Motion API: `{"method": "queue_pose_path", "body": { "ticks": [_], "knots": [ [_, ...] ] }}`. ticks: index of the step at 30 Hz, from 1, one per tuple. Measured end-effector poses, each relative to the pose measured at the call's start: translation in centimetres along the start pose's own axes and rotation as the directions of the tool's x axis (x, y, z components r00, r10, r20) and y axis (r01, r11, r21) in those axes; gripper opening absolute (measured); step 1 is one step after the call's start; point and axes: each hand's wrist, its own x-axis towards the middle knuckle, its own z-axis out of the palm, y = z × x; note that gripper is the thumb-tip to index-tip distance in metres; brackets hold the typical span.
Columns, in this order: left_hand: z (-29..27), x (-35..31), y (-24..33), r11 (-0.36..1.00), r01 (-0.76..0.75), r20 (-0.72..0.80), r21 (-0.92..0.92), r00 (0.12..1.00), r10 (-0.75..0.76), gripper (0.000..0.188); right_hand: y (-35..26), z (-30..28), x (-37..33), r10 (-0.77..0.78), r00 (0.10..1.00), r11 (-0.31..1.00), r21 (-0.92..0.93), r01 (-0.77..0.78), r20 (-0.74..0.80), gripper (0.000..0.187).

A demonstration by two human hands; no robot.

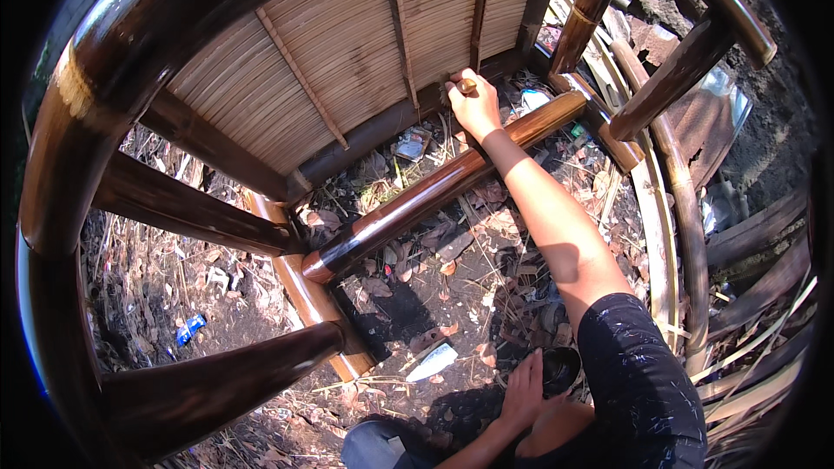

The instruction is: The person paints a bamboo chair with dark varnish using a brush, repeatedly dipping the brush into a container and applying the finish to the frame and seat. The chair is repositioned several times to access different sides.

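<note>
A varnished bamboo chair frame lies on its side around me, its woven slat panel (347,43) facing me at the top. My right hand (472,104) reaches over a glossy bamboo crossbar (417,200) and presses a small brown object, hard to make out, against the dark lower rail of the panel. My left hand (524,391) is low, near my knee, with its fingers wrapped on a small black round container (560,369) on the ground.
Thick dark bamboo poles (191,208) cross on the left and curve overhead. A white flat blade-like piece (433,363) lies on the dirt among dry leaves and litter. Split bamboo strips (669,234) and scrap wood pile up at the right.
</note>
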Motion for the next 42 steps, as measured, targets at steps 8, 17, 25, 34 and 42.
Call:
{"method": "queue_pose_path", "body": {
  "ticks": [8, 17, 25, 34, 42],
  "knots": [
    [-0.1, -0.1, 0.2, 0.999, 0.030, -0.005, -0.012, 1.000, -0.030, 0.113, -7.4, -1.6, -0.1, 0.060, 0.931, 0.996, -0.085, -0.031, 0.360, 0.024],
    [-0.1, -0.5, 0.4, 0.999, 0.007, -0.031, -0.050, 0.999, -0.008, 0.112, -15.5, -1.2, 2.4, -0.515, 0.786, 0.700, -0.361, 0.616, 0.343, 0.014],
    [-0.1, -0.7, 0.4, 1.000, -0.015, -0.071, 0.020, 0.997, 0.017, 0.106, -21.1, -2.8, 6.2, -0.795, 0.603, 0.576, -0.399, 0.713, -0.070, 0.014],
    [-0.4, -0.5, 1.0, 0.998, -0.060, -0.026, 0.023, 0.998, 0.060, 0.109, -6.8, 1.8, -2.6, -0.170, 0.821, 0.716, -0.505, 0.483, 0.545, 0.022],
    [-0.7, -0.3, -0.2, 0.997, -0.062, -0.051, 0.053, 0.997, 0.065, 0.111, -5.2, 3.4, -6.0, -0.246, 0.813, 0.823, -0.329, 0.462, 0.527, 0.013]
  ]
}}
